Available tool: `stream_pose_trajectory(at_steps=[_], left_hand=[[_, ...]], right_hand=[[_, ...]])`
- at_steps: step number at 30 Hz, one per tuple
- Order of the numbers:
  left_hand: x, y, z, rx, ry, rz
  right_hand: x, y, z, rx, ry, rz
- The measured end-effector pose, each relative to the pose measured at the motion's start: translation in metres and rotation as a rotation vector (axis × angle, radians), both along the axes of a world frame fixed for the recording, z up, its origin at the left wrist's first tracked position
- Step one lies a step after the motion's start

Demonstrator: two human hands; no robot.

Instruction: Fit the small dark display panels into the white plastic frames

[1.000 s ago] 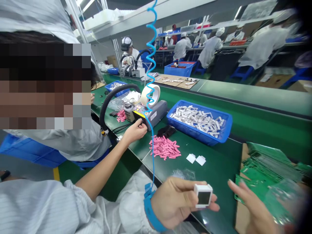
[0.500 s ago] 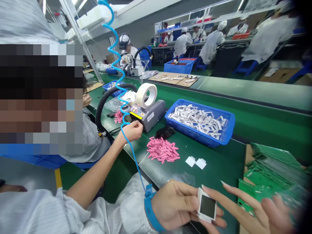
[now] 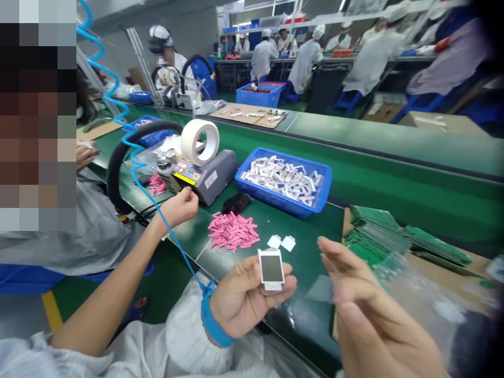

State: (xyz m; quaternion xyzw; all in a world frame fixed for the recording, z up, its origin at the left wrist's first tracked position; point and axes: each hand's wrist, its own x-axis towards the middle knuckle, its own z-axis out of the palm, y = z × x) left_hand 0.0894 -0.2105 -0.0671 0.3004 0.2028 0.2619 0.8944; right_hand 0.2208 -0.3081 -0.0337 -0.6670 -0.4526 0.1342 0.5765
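Observation:
My left hand (image 3: 246,299), with a blue strap around its wrist, holds a small display (image 3: 272,269) in a white frame between thumb and fingers. Its dark grey screen faces up. My right hand (image 3: 374,310) is apart from the display, to its right. Its thumb and a bent finger come together at a piece of clear film (image 3: 321,289), while its other fingers stretch out. Beyond the display, two small white pieces (image 3: 289,243) lie on the green bench (image 3: 311,223).
A pink strip pile (image 3: 234,231) sits left of a blue bin (image 3: 323,197) of white frames. A co-worker's hand (image 3: 181,206) is at a tape dispenser (image 3: 214,176) with a tape roll (image 3: 189,142). Green circuit boards (image 3: 366,236) are at right. A blue coiled cord (image 3: 128,139) hangs left.
My right hand has moved away from the display, and clear film now shows at its fingertips. My left hand still holds the display, now tilted more upright. The view has turned right.

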Motion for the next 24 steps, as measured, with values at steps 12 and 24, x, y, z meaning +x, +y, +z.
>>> stream_pose_trajectory(at_steps=[12, 24], left_hand=[[0.006, -0.005, 0.005, 0.182, 0.255, 0.186], [0.005, -0.007, 0.004, 0.169, 0.131, 0.132]], right_hand=[[-0.013, 0.015, 0.012, -0.192, 0.013, 0.135], [-0.011, 0.016, 0.018, -0.219, -0.091, 0.093]])
